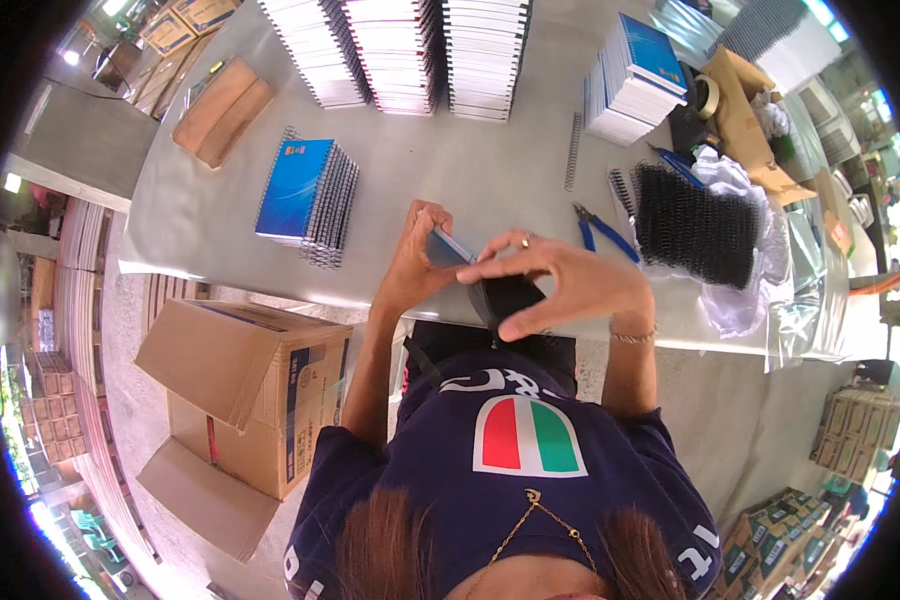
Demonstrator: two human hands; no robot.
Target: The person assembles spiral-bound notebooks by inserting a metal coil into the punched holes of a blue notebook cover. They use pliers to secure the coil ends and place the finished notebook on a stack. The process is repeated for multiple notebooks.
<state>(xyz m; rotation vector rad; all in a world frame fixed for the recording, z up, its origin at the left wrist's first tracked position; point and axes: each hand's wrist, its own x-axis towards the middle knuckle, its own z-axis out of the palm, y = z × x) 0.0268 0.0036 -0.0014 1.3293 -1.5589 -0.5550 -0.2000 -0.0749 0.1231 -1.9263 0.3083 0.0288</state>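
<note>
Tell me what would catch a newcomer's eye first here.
Probably the tall stacks of spiral-bound books at the top of the view. Then the blue-covered notebook pile at the left of the table, and the heap of black coils at the right, near blue-handled pliers.

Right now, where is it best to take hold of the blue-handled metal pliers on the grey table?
Grip the blue-handled metal pliers by both blue handles, coming from your near side of the grey table. The handles spread toward you, the metal nose points away, and black wire coils crowd the right, so this seems easiest.
</note>
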